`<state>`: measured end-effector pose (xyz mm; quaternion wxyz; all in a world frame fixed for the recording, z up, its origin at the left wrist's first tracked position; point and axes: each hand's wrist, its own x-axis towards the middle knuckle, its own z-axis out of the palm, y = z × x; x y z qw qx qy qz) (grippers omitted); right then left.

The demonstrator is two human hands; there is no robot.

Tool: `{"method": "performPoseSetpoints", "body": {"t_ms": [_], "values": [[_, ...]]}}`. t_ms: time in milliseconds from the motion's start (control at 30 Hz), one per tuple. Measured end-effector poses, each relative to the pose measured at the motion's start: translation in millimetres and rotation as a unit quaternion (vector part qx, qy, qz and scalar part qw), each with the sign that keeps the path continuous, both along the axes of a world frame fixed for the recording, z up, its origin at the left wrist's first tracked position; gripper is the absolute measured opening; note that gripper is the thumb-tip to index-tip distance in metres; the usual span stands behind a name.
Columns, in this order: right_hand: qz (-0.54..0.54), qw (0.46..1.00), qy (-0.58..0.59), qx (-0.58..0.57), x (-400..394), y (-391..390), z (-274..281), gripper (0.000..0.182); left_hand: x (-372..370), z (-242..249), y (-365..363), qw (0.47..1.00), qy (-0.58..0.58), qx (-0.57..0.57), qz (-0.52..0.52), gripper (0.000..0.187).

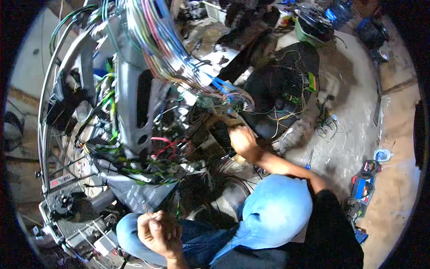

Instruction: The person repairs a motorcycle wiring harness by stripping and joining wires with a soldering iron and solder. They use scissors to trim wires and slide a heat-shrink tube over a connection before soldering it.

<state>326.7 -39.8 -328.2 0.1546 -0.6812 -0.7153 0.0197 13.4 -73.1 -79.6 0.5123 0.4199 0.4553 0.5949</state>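
Observation:
My left hand (156,231) is raised over my left knee with its fingers closed in a pinch. A thin wire (144,206) seems to rise from its fingertips. My right hand (244,141) reaches forward past my right knee, low beside a dark box-like part (220,133). Its fingertips point away from me and are partly hidden, so I cannot see whether they hold anything. Just above that hand hangs the end of a thick bundle of coloured wires (165,54). A second harness, black with green-yellow wires (130,166), lies across the grey metal frame (130,98) ahead of my left hand.
A black panel with loose wires (282,89) lies on the floor to the front right. Beyond it is a green tub (309,33). A screwdriver (310,159) and a blue-and-black case (363,187) are at the right. Pink-red wires (165,145) curl beside the frame.

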Motion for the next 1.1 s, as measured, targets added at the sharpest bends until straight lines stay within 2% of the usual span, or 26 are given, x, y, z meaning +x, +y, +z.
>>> {"method": "performPoseSetpoints", "body": {"t_ms": [33,67,100,167,400,833,1067,1100], "values": [[0.025,0.982,-0.152,0.11,9.7,11.7,-47.1,0.018,0.4,8.8,-1.7,0.999,-0.007,-0.009,-0.033,0.017],[0.041,0.974,-0.211,0.076,8.0,20.3,-41.3,0.02,0.7,17.8,-3.8,0.998,-0.014,-0.018,-0.065,0.015],[0.06,0.961,-0.268,0.043,5.5,28.8,-32.8,0.022,-1.5,15.7,-2.7,0.998,0.027,-0.005,-0.054,0.016],[0.102,0.932,-0.348,-0.017,2.3,40.0,-19.4,0.024,-6.6,18.2,-5.6,0.997,0.053,-0.051,-0.026,0.018],[0.122,0.953,-0.253,-0.112,-18.9,58.2,4.7,0.021,-25.5,27.3,-9.9,0.98,-0.133,-0.118,-0.095,0.022],[0.072,0.972,-0.164,-0.151,-33.6,65.1,26.6,0.016,-50.1,35.9,-23.5,0.967,-0.206,-0.12,-0.089,0.022],[0.01,0.993,-0.073,-0.09,-32.7,55.9,66.4,0.013,-52.0,34.9,-23.2,0.982,-0.145,-0.087,-0.088,0.022],[-0.006,0.997,-0.038,-0.065,-29.9,52.3,77.6,0.013,-53.2,37.4,-24.3,0.974,-0.185,-0.102,-0.08,0.02]]}}
